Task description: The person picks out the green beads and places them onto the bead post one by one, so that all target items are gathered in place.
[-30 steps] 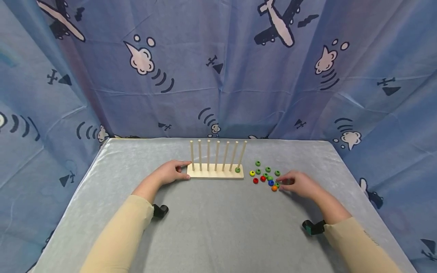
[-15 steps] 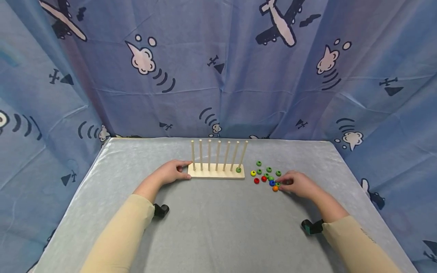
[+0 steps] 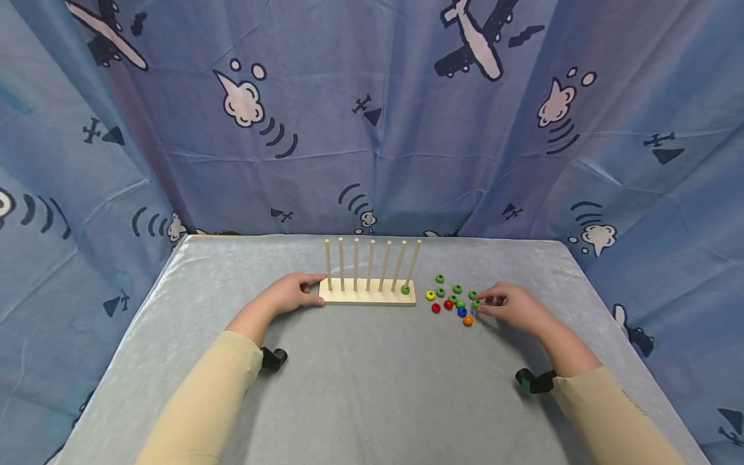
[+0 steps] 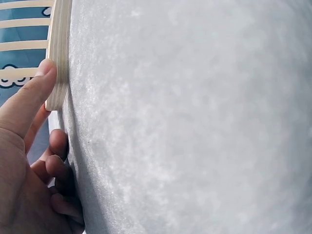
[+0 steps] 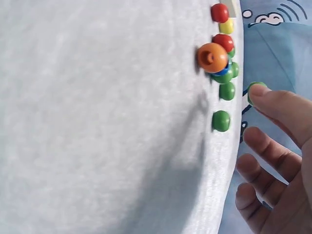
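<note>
A pale wooden base [image 3: 366,297] carries a row of several upright pegs, with one green bead [image 3: 405,289] low on the rightmost peg. My left hand [image 3: 289,293] grips the base's left end; in the left wrist view the thumb of that hand [image 4: 29,146] lies on the wooden edge [image 4: 59,58]. My right hand [image 3: 514,307] pinches a green bead [image 3: 476,303] between thumb and finger, and the right wrist view shows this bead [image 5: 255,91] lifted off the cloth, mostly hidden by the thumb.
Loose beads lie right of the base: a yellow one [image 3: 430,295], red ones [image 3: 436,309], a blue one [image 3: 462,312], an orange one [image 3: 467,321] and several green ones [image 3: 440,279]. A grey cloth [image 3: 372,387] covers the table, and a patterned blue curtain [image 3: 372,168] hangs behind.
My right hand has taken a green bead from beside the orange and blue ones and raised it slightly. The left hand keeps its grip on the base.
</note>
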### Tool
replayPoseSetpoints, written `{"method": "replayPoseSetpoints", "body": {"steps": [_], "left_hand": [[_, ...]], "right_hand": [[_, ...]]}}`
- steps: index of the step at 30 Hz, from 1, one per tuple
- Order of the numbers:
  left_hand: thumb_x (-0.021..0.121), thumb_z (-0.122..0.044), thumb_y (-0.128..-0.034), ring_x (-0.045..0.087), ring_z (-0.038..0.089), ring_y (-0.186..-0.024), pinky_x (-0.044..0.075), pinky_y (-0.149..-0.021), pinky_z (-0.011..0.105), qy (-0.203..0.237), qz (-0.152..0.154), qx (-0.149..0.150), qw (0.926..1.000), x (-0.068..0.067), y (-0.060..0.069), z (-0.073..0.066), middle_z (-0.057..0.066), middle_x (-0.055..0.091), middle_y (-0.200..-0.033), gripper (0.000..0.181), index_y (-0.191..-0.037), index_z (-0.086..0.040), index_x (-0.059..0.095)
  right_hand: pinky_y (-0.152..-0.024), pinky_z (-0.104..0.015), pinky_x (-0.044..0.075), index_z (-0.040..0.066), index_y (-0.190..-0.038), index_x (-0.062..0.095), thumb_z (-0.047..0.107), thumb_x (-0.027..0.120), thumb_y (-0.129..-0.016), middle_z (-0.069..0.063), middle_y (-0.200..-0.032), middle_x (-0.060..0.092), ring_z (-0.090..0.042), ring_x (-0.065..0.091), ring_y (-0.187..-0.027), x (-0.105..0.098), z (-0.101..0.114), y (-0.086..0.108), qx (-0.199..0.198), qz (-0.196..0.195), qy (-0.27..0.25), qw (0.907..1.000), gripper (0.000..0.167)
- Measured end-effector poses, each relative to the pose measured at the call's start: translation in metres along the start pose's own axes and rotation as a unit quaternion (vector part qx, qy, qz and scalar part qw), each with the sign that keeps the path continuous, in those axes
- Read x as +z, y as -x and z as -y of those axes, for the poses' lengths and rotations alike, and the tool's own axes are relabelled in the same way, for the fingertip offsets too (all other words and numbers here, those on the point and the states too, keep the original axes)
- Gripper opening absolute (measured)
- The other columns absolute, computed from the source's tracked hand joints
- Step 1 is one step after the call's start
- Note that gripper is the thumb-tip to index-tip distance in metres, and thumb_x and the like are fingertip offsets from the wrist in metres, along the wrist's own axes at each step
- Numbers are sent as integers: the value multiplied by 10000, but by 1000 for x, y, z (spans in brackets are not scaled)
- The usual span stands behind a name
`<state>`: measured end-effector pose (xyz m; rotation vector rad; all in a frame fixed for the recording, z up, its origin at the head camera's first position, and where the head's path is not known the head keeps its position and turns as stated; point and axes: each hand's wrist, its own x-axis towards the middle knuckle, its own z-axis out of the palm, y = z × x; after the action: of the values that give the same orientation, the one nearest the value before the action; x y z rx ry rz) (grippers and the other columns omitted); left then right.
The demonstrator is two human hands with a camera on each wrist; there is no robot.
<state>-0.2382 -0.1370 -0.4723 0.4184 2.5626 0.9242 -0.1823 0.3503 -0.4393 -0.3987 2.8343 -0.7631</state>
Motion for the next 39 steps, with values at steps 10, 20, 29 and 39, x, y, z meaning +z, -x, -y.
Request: {"method": "replayPoseSetpoints", "body": {"steps": [10,20,29,39], "left_hand": [[792,-357,-853,390,169,-699,331,-675,341,38,-15,-18,10000,0,1,-1,19,454,-788,665,-1454,-227,539],[780,-367,-864,397,177,-711,331,-683,350,-18,9,-20,10000,1,0,0,29,460,-804,663,-1462,-233,528],[783,-358,-862,395,177,-703,332,-674,347,19,39,-4,10000,0,1,-1,27,462,-795,663,-1461,-228,530],[788,-361,-856,388,175,-698,324,-671,345,66,-2,21,10000,2,0,0,24,452,-786,662,-1455,-233,536]], "right_hand": [[-649,-344,440,90,-1156,745,232,725,-918,-28,-942,640,-200,541,-840,-8,16,-4,81,-288,98,9995,278],[-680,-354,453,127,-1193,737,269,709,-935,-24,-972,649,-209,557,-874,-12,38,-12,32,-582,-82,9983,296],[-752,-386,466,140,-1208,732,279,695,-949,-33,-1008,662,-207,558,-884,-15,63,-23,-67,-871,-394,9954,297],[-792,-387,463,147,-1205,730,338,680,-955,-38,-1053,676,-198,545,-916,-15,95,-42,-344,-1357,-959,9855,319]]}}
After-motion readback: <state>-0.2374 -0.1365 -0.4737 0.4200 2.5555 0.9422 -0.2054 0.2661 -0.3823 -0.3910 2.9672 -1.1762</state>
